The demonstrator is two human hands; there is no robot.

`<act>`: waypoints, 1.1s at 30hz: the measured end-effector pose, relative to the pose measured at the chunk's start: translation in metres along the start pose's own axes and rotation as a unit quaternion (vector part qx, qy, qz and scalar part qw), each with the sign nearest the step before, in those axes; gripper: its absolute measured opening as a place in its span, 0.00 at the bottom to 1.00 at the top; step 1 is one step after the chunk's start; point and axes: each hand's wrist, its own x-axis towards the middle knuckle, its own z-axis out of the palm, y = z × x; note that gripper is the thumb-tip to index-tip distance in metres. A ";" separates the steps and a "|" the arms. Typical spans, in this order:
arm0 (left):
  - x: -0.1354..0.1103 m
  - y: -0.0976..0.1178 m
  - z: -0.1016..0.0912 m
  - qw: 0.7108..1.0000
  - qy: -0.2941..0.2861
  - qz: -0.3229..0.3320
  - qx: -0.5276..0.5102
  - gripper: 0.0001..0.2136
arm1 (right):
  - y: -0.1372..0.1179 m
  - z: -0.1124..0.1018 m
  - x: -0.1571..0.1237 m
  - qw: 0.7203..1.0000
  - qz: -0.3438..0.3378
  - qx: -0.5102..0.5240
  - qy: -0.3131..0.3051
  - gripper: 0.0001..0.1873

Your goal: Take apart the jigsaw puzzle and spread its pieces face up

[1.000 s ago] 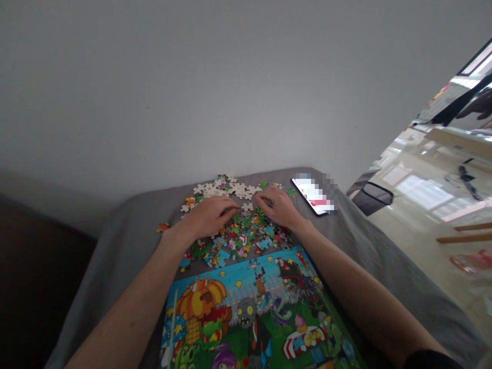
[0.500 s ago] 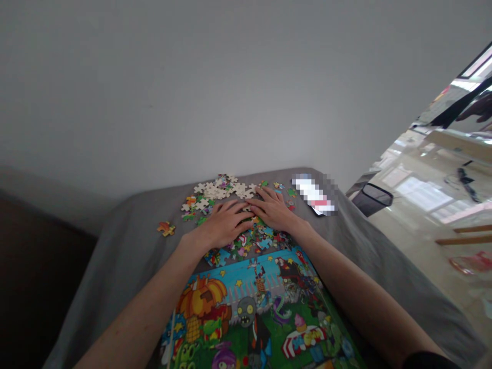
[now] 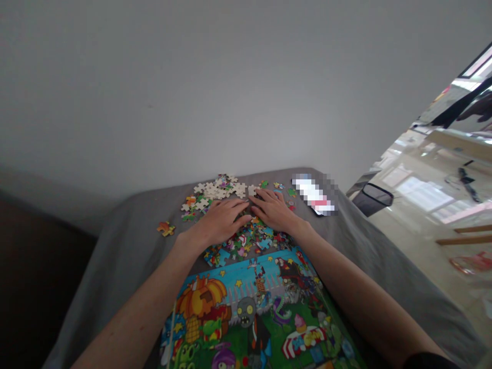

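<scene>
My left hand (image 3: 220, 221) lies over the loose jigsaw pieces, fingers stretched out and thumb apart. Close to its right, my right hand (image 3: 272, 209) rests palm down with its fingers spread. Its fingertips are at a pale-backed jigsaw piece (image 3: 252, 190); whether they touch it is hard to tell. A heap of pale, face-down pieces (image 3: 217, 189) sits beyond my left hand. Colourful face-up pieces (image 3: 246, 246) are scattered between my wrists, partly covered by my hands. Nearest me is a cartoon picture puzzle (image 3: 230, 312), with zombies, a pumpkin and plants.
A grey cloth (image 3: 130, 256) covers the table, which meets a plain wall (image 3: 246, 102). One orange piece (image 3: 166, 228) lies apart on the left. A phone with a blurred screen (image 3: 313, 195) is on the right. Beyond the right edge, a glossy floor (image 3: 415, 220) shows.
My hands have drawn slightly apart, with a small gap now between their fingertips. The pale piece by my right fingertips has separated a little from the heap.
</scene>
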 end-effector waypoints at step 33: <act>0.000 -0.002 0.009 0.999 0.045 0.007 -0.006 0.22 | 0.006 -0.004 0.004 0.978 0.084 0.130 0.139 0.16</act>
